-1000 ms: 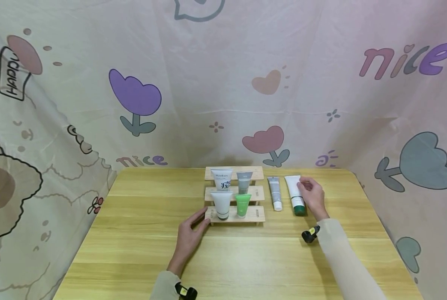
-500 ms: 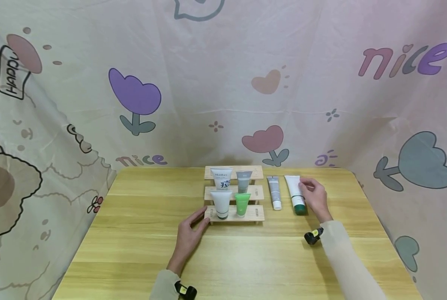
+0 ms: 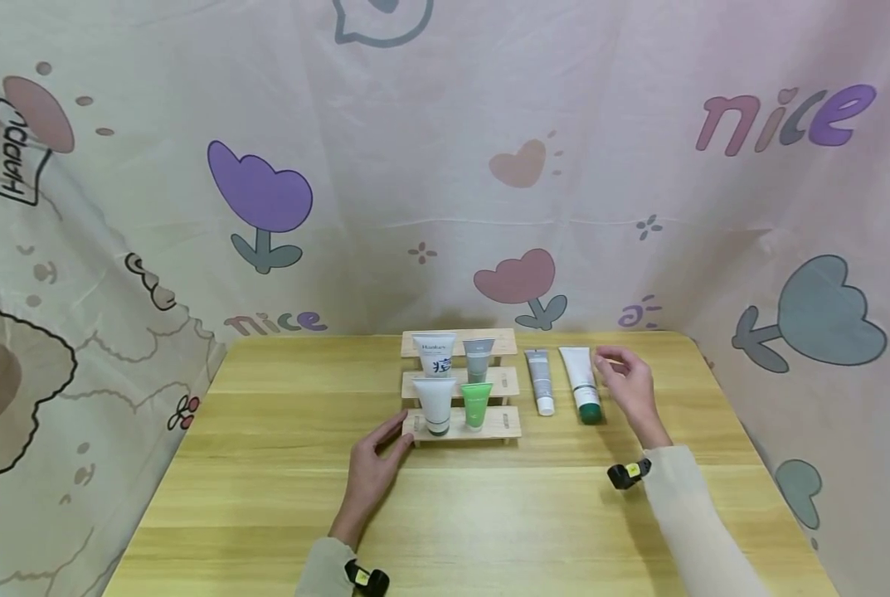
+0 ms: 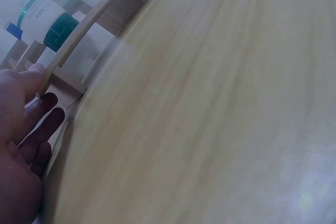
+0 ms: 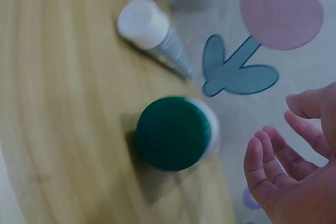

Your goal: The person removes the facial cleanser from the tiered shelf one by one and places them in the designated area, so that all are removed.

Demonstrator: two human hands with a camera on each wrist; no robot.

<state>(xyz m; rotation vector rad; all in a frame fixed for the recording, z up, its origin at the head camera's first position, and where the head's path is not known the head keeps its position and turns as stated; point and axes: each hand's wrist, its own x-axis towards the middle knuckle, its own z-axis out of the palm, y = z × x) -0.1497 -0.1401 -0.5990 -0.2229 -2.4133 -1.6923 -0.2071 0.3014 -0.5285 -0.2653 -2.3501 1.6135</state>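
Note:
My left hand [image 3: 372, 473] holds the left end of a three-step wooden rack [image 3: 506, 421], thumb at the edge of the lowest step in the left wrist view. On the rack stand a white tube with a dark cap [image 3: 435, 402], a green tube [image 3: 477, 404], a white tube with dark lettering [image 3: 435, 352] and a grey tube [image 3: 478, 358]. Beside the rack, a white tube with a green cap [image 3: 581, 373] lies on the table. Just right of it is my right hand [image 3: 629, 390], fingers loosely bent and holding nothing; the right wrist view shows a gap between hand and green cap [image 5: 173, 135].
A slim grey tube with a white cap [image 3: 540, 381] lies between the rack and the green-capped tube. The wooden table [image 3: 534, 522] backs onto a printed cloth [image 3: 385, 166]. Wrist cameras [image 3: 629, 474] sit on both sleeves.
My right hand has let go of the green-capped tube and drawn slightly right, leaving it lying flat. The left hand stays at the rack's end. The head view has shifted slightly.

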